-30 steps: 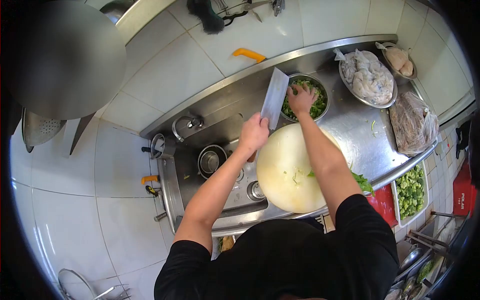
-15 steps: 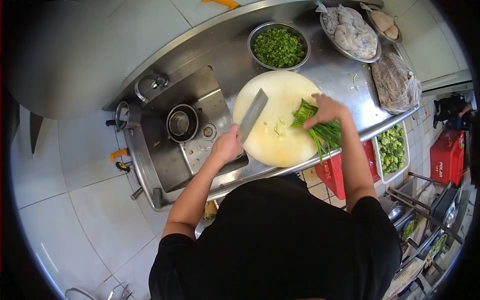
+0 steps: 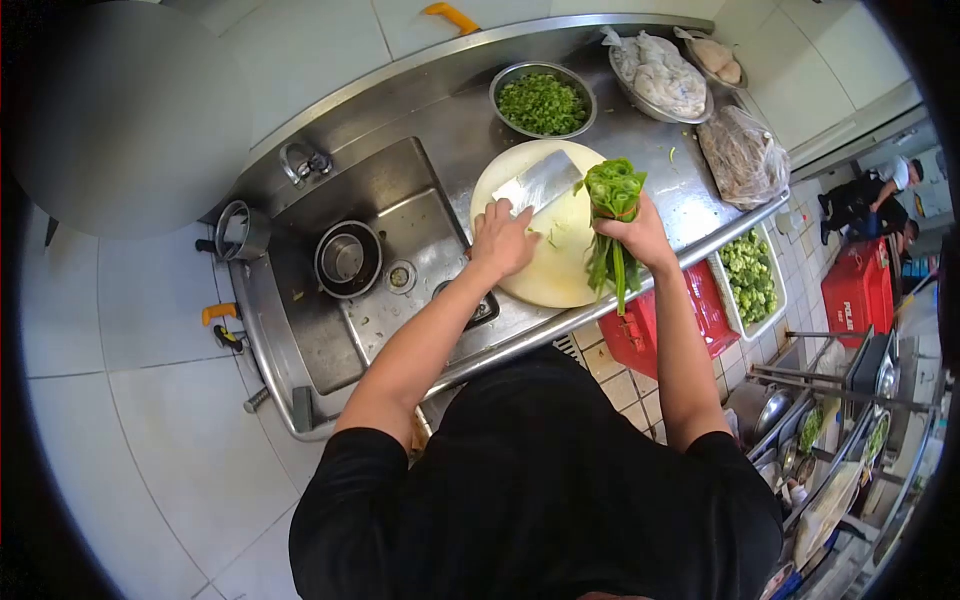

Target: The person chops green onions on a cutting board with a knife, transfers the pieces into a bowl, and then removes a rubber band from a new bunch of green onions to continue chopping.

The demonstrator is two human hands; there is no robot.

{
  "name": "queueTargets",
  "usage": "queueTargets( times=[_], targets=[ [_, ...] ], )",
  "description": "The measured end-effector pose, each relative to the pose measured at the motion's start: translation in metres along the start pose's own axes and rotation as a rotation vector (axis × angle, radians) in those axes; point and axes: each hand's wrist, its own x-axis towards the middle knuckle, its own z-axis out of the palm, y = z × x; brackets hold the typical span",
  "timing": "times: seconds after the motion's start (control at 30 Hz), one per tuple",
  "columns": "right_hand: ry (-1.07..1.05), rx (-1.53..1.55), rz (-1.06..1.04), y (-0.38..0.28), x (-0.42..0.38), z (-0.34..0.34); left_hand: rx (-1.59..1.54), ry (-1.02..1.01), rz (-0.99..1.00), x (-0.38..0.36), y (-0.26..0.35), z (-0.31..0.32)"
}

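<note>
My right hand (image 3: 640,240) is wrapped round a bunch of leafy greens (image 3: 613,190), tied with a reddish band and lifted above the right side of the round cutting board (image 3: 570,285). Its loose stalks hang toward the counter's edge. A wide-bladed cleaver (image 3: 550,182) lies flat on the board's upper part. Over its near end rests my left hand (image 3: 503,240), fingers spread; the cleaver's handle is mostly hidden there. Small green scraps lie on the board between my hands.
Behind the board stands a metal bowl of chopped greens (image 3: 543,105). Bagged food (image 3: 665,78) and a wrapped brown package (image 3: 743,157) sit at the right. A sink (image 3: 300,320) with a pot (image 3: 348,255) is left. Below are broccoli pieces (image 3: 748,275) and a red crate (image 3: 630,340).
The cleaver went from tilted in my left hand to flat on the board, and that hand's fingers spread. My right hand raised the greens off the board and turned them upright.
</note>
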Motion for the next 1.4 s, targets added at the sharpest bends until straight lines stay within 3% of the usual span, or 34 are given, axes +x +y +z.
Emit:
queueTargets(
  times=[0.03,0.07,0.1,0.17,0.23,0.3,0.43,0.5,0.53,0.57,0.63,0.7,0.77,0.8,0.83,0.9,0.93,0.97,1.03,1.07,1.23,1.33,1.4],
  targets=[
    [-0.036,0.153,0.011,-0.003,-0.005,0.001,-0.150,0.093,0.078,-0.004,0.006,-0.006],
    [0.002,0.193,0.010,0.000,-0.011,0.006,-0.492,0.133,0.227,-0.001,0.009,-0.005],
    [0.012,0.191,0.014,0.002,-0.017,0.010,-0.495,0.125,0.235,-0.001,0.013,-0.002],
    [-0.012,0.393,0.042,0.004,-0.023,0.026,-0.934,0.014,0.317,-0.004,0.029,-0.007],
    [-0.004,0.498,-0.016,0.002,-0.023,0.046,-0.949,-0.012,0.481,-0.007,0.054,-0.017],
    [-0.008,0.638,0.067,-0.003,-0.019,0.053,-0.964,0.064,0.351,-0.010,0.060,-0.016],
    [-0.143,0.547,-0.067,0.005,-0.025,0.053,-0.833,0.151,0.368,-0.001,0.052,0.003],
    [-0.111,0.483,0.065,0.006,-0.026,0.057,-0.804,0.319,0.350,-0.013,0.070,0.009],
    [-0.113,0.485,0.093,0.005,-0.027,0.058,-0.776,0.243,0.148,-0.018,0.080,0.007],
    [-0.113,0.485,0.086,0.004,-0.028,0.058,-0.772,0.248,0.152,-0.019,0.090,0.000],
    [-0.029,0.744,0.170,0.009,-0.026,0.058,-0.727,0.078,-0.021,-0.018,0.099,-0.009],
    [-0.009,0.776,0.091,0.019,-0.022,0.054,-0.557,0.052,0.034,-0.010,0.096,-0.004],
    [0.056,0.948,0.136,0.027,-0.014,0.047,-0.466,0.061,0.322,-0.008,0.091,-0.005],
    [0.034,1.011,0.134,0.033,-0.012,0.042,-0.678,0.176,0.323,-0.016,0.094,0.000],
    [0.027,1.024,0.148,0.040,-0.012,0.037,-0.671,0.169,0.305,-0.019,0.091,-0.001],
    [-0.113,0.982,0.183,0.051,-0.010,0.027,-0.437,0.038,0.210,-0.023,0.098,-0.029],
    [-0.129,1.070,0.265,0.055,-0.009,0.027,-0.255,0.294,0.259,-0.017,0.087,-0.014],
    [-0.130,1.079,0.274,0.058,-0.008,0.026,-0.252,0.284,0.251,-0.019,0.094,-0.015],
    [-0.139,1.058,0.336,0.061,-0.006,0.023,-0.367,0.642,0.203,-0.022,0.108,-0.020],
    [-0.177,1.090,0.302,0.058,-0.006,0.020,-0.175,0.730,0.328,-0.018,0.112,-0.023],
    [-0.054,1.059,0.263,0.046,-0.001,0.026,-0.016,0.707,0.391,0.009,0.111,-0.021],
    [-0.108,0.811,0.299,0.041,0.000,0.026,-0.075,0.644,0.408,0.016,0.098,-0.023],
    [-0.114,0.753,0.325,0.046,0.002,0.031,-0.078,0.437,0.373,0.012,0.094,-0.030]
  ],
)
